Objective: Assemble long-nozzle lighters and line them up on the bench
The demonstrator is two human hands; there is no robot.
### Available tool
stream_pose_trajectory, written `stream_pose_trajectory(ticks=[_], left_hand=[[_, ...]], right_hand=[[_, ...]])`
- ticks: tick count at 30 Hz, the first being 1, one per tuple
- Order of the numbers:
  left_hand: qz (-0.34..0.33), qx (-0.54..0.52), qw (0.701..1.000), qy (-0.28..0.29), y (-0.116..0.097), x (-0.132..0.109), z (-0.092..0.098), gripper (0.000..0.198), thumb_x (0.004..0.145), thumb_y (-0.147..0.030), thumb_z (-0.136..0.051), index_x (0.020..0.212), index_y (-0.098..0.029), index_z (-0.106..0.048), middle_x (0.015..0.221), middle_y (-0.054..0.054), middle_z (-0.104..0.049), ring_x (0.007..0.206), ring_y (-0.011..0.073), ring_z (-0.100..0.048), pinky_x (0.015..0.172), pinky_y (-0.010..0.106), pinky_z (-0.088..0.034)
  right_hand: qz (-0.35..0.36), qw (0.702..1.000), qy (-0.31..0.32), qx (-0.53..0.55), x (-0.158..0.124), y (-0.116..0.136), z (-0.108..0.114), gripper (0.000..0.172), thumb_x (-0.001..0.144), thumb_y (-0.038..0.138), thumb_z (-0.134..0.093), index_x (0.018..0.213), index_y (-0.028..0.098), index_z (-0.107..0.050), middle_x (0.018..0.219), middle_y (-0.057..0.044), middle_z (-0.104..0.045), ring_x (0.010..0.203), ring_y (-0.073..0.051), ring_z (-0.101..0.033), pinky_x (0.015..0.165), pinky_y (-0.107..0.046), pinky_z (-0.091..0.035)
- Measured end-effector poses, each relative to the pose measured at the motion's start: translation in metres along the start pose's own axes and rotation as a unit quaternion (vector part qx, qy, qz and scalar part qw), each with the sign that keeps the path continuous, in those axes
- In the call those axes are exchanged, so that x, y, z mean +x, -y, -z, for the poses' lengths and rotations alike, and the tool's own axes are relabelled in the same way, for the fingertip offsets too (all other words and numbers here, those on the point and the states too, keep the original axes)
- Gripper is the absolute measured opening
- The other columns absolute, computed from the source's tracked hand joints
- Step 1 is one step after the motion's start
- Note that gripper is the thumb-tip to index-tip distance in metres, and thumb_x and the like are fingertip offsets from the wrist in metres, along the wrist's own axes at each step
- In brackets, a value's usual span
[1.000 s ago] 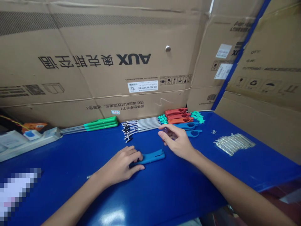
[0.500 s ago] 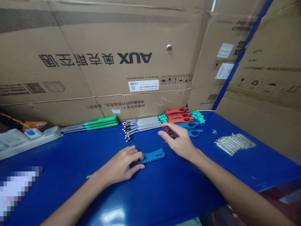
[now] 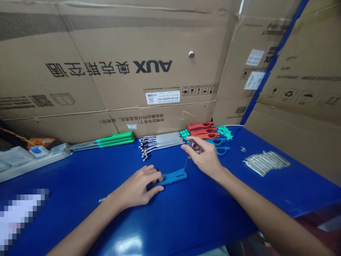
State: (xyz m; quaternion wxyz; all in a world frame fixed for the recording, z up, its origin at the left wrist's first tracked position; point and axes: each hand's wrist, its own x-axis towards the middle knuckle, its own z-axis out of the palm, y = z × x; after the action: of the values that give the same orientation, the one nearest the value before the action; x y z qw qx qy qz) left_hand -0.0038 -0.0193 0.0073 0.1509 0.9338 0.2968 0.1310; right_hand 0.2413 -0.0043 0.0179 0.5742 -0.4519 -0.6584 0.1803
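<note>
My left hand (image 3: 138, 186) rests on a blue plastic handle (image 3: 173, 177) lying on the blue table, its fingers pressing the handle's near end. My right hand (image 3: 204, 156) pinches a small screwdriver by its purple handle (image 3: 191, 143) between thumb and fingers. The thin steel shaft (image 3: 185, 164) of the screwdriver points down, its tip close to a slot in the blue handle. I cannot tell whether tip and handle touch.
Behind my hands lie green-handled rods (image 3: 114, 139), bent-ended metal rods (image 3: 160, 143), red and orange handles (image 3: 200, 130), and blue handles (image 3: 221, 150). Silver tubes (image 3: 266, 163) lie to the right. Cardboard boxes (image 3: 133, 67) stand along the table's back.
My right hand has shifted slightly right, and the screwdriver now stands more upright with its tip nearer the blue handle. My left hand has not visibly moved.
</note>
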Motion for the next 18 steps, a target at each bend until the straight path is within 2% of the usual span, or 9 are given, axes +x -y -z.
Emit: stream_pose_trajectory(ticks=[7,18], left_hand=[[-0.007,0.000,1.000,-0.003,0.0004,-0.0001,-0.0012,0.007,0.091,-0.026,-0.053,0.085,-0.022,-0.052,0.077,-0.002,-0.054,0.075,0.0163,-0.053,0.098,0.041,-0.038],[0.004,0.014,1.000,0.014,0.0008,-0.0021,-0.0009,0.011,0.093,-0.029,-0.050,0.085,-0.022,-0.049,0.079,-0.001,-0.054,0.078,0.0181,-0.051,0.092,0.040,-0.039]], right_hand=[[-0.012,1.000,-0.004,0.001,0.0000,-0.0026,-0.0020,0.029,0.080,0.042,-0.068,0.094,0.017,-0.065,0.059,0.002,-0.058,0.049,-0.013,-0.056,0.048,-0.025,-0.048],[-0.018,1.000,-0.006,0.004,-0.0006,-0.0048,-0.0018,0.028,0.082,0.043,-0.067,0.093,0.018,-0.064,0.058,0.003,-0.057,0.049,-0.013,-0.057,0.048,-0.025,-0.048]])
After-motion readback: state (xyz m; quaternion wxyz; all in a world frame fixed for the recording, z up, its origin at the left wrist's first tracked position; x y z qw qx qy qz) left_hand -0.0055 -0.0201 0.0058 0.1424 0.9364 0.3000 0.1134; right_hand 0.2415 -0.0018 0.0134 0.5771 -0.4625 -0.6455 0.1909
